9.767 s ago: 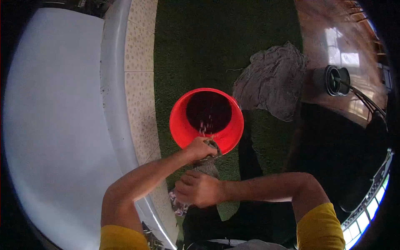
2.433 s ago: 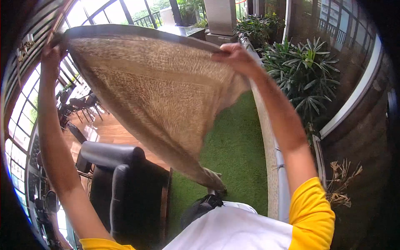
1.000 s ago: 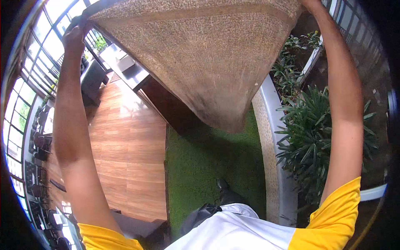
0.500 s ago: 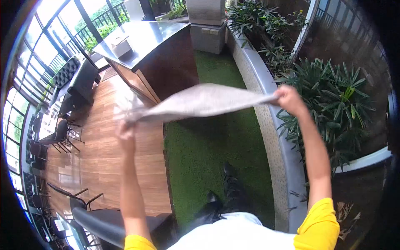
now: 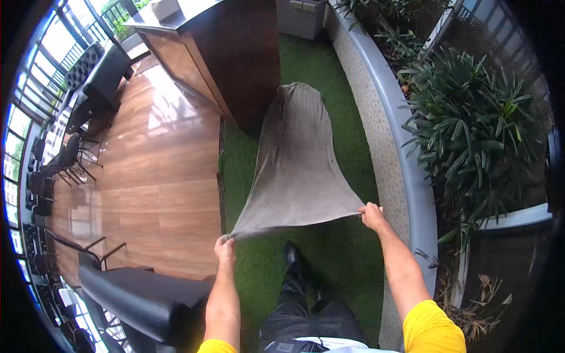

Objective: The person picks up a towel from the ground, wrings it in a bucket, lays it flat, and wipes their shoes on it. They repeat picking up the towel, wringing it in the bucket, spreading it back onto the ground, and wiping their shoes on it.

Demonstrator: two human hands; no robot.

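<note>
A grey-brown cloth [image 5: 297,159] is stretched out in front of me, its far end reaching away over the green turf. My left hand [image 5: 225,249] is closed on its near left corner. The near right corner is pinched in my right hand [image 5: 372,216], close to the planter wall. Between the two hands the near edge runs nearly taut, with a slight sag. Long folds run along the far part of the cloth, which narrows to a rounded end beside the wooden counter. Whether that end touches the turf I cannot tell.
A dark wooden counter [image 5: 235,59] with a box [image 5: 164,9] on top stands ahead to the left. The curved planter wall [image 5: 406,147] with leafy plants [image 5: 471,129] borders the right. A black sofa [image 5: 138,300] is at the lower left, beside the wood floor [image 5: 141,176].
The cloth was raised and billowing between my hands; now it extends forward and lower. Both hands have come down and closer together. My view has tilted downward.
</note>
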